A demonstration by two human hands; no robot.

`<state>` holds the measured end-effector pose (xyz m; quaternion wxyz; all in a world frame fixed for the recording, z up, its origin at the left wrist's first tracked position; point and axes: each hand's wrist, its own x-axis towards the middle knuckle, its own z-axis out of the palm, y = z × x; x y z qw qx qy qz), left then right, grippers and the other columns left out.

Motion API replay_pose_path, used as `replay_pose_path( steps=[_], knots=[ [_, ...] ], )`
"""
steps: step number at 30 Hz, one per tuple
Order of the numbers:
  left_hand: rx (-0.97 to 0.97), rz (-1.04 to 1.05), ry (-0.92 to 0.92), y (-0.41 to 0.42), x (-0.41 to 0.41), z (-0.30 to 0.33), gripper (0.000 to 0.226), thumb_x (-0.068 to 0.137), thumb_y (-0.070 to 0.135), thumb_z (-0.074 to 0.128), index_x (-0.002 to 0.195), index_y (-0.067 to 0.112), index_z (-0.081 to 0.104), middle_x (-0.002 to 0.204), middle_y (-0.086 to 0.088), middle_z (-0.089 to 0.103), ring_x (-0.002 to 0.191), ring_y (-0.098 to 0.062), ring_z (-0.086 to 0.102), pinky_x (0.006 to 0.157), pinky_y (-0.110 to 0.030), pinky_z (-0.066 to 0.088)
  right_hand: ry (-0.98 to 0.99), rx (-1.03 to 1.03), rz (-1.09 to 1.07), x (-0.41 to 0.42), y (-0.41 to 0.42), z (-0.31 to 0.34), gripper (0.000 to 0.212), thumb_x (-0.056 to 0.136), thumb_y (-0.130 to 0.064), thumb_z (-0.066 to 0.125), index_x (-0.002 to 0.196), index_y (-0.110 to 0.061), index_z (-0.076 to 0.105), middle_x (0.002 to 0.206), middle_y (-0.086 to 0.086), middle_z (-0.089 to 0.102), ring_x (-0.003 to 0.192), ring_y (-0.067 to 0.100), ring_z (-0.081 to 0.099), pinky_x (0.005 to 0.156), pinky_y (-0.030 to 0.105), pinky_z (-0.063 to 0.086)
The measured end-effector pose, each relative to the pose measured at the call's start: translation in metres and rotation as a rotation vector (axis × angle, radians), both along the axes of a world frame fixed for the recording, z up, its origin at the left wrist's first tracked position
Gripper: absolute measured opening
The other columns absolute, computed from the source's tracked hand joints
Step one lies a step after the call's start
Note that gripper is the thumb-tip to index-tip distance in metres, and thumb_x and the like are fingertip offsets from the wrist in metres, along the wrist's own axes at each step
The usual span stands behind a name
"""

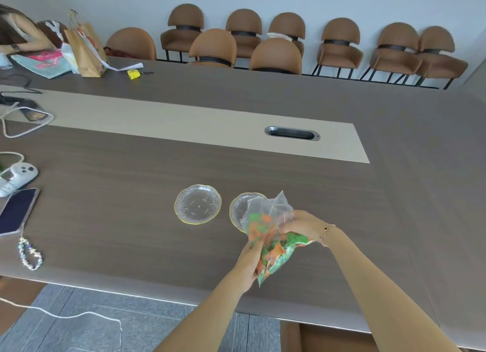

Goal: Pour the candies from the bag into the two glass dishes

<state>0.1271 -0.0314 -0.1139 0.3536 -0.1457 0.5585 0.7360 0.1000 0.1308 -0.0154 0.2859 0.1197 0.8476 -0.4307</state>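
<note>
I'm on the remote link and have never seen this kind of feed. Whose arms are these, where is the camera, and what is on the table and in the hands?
There is no machine here: a person wears one wide-angle camera on the head, looking down at their own arms. The left hand and right hand together grip a clear bag of orange and green candies above the brown table. Two glass dishes lie there: the left dish looks empty, and the right dish is partly hidden behind the bag. At the table's left edge are a phone and a white controller.
</note>
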Motion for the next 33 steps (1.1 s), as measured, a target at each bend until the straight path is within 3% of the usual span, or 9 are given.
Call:
replay_pose_path(
  steps=[3, 6, 9, 13, 15, 17, 25, 30, 33],
  knots=[
    [0.009, 0.048, 0.018, -0.001, -0.007, 0.001, 0.074, 0.060, 0.067, 0.074, 0.121, 0.027, 0.062, 0.115, -0.007, 0.074, 0.096, -0.025, 0.059, 0.091, -0.038, 0.048, 0.045, -0.043, -0.019, -0.006, -0.001, 0.004, 0.025, 0.081, -0.009, 0.062, 0.104, -0.003, 0.068, 0.093, 0.004, 0.065, 0.085, 0.017, 0.061, 0.073, 0.024, 0.048],
    [0.059, 0.056, 0.087, -0.005, -0.018, 0.009, 0.052, 0.080, 0.056, 0.064, 0.125, 0.031, 0.060, 0.115, -0.002, 0.074, 0.093, -0.021, 0.070, 0.070, -0.026, 0.052, 0.073, -0.075, -0.008, -0.011, -0.002, 0.009, 0.016, 0.082, -0.006, 0.060, 0.094, -0.008, 0.071, 0.091, 0.003, 0.065, 0.090, 0.019, 0.059, 0.078, 0.024, 0.046],
    [0.158, 0.080, 0.061, -0.009, -0.025, 0.023, 0.041, 0.090, 0.050, 0.053, 0.123, 0.026, 0.063, 0.110, -0.003, 0.076, 0.104, -0.025, 0.071, 0.081, -0.031, 0.056, 0.078, -0.102, 0.012, -0.017, -0.003, 0.010, 0.022, 0.083, -0.007, 0.060, 0.087, -0.026, 0.070, 0.093, 0.003, 0.065, 0.090, 0.017, 0.057, 0.084, 0.028, 0.047],
    [0.164, 0.150, -0.002, -0.013, -0.030, 0.028, 0.043, 0.092, 0.052, 0.050, 0.118, 0.023, 0.067, 0.114, -0.010, 0.074, 0.110, -0.029, 0.068, 0.104, -0.045, 0.048, 0.099, -0.096, 0.001, -0.024, -0.007, 0.015, 0.015, 0.085, -0.011, 0.063, 0.096, -0.019, 0.069, 0.096, 0.005, 0.066, 0.098, 0.022, 0.060, 0.092, 0.029, 0.044],
    [0.109, 0.156, -0.018, -0.015, -0.033, 0.027, 0.051, 0.090, 0.058, 0.048, 0.120, 0.021, 0.067, 0.117, -0.010, 0.073, 0.111, -0.028, 0.067, 0.107, -0.046, 0.046, 0.106, -0.108, 0.006, -0.026, -0.009, 0.020, 0.008, 0.087, -0.016, 0.064, 0.090, -0.022, 0.068, 0.096, 0.004, 0.070, 0.098, 0.017, 0.063, 0.092, 0.024, 0.044],
    [0.045, 0.138, -0.004, -0.015, -0.037, 0.028, 0.056, 0.085, 0.063, 0.051, 0.119, 0.021, 0.068, 0.115, -0.009, 0.074, 0.108, -0.025, 0.070, 0.104, -0.045, 0.049, 0.118, -0.098, 0.020, -0.029, -0.011, 0.023, 0.016, 0.085, -0.022, 0.066, 0.094, -0.011, 0.074, 0.102, 0.010, 0.074, 0.104, 0.021, 0.066, 0.097, 0.029, 0.046],
    [-0.159, 0.130, -0.076, -0.019, -0.057, 0.030, 0.058, 0.066, 0.058, 0.070, 0.107, 0.016, 0.071, 0.100, -0.009, 0.078, 0.093, -0.027, 0.074, 0.094, -0.044, 0.056, 0.055, -0.010, -0.074, -0.039, -0.019, 0.021, 0.043, 0.080, -0.030, 0.073, 0.118, -0.012, 0.064, 0.113, 0.002, 0.065, 0.097, 0.018, 0.065, 0.065, 0.025, 0.059],
    [-0.170, 0.151, -0.141, -0.022, -0.056, 0.035, 0.038, 0.085, 0.031, 0.062, 0.115, 0.008, 0.064, 0.112, -0.017, 0.073, 0.096, -0.031, 0.070, 0.091, -0.042, 0.055, 0.007, 0.015, -0.099, -0.042, -0.019, 0.013, 0.043, 0.080, -0.032, 0.072, 0.115, -0.007, 0.068, 0.099, 0.005, 0.065, 0.081, 0.015, 0.065, 0.063, 0.023, 0.060],
    [-0.190, 0.158, -0.140, -0.023, -0.058, 0.031, 0.041, 0.086, 0.037, 0.061, 0.114, 0.008, 0.065, 0.108, -0.016, 0.074, 0.098, -0.031, 0.071, 0.096, -0.045, 0.054, -0.001, -0.010, -0.108, -0.043, -0.021, 0.010, 0.040, 0.082, -0.027, 0.071, 0.114, -0.005, 0.068, 0.103, 0.010, 0.065, 0.081, 0.016, 0.064, 0.058, 0.021, 0.059]
  ],
)
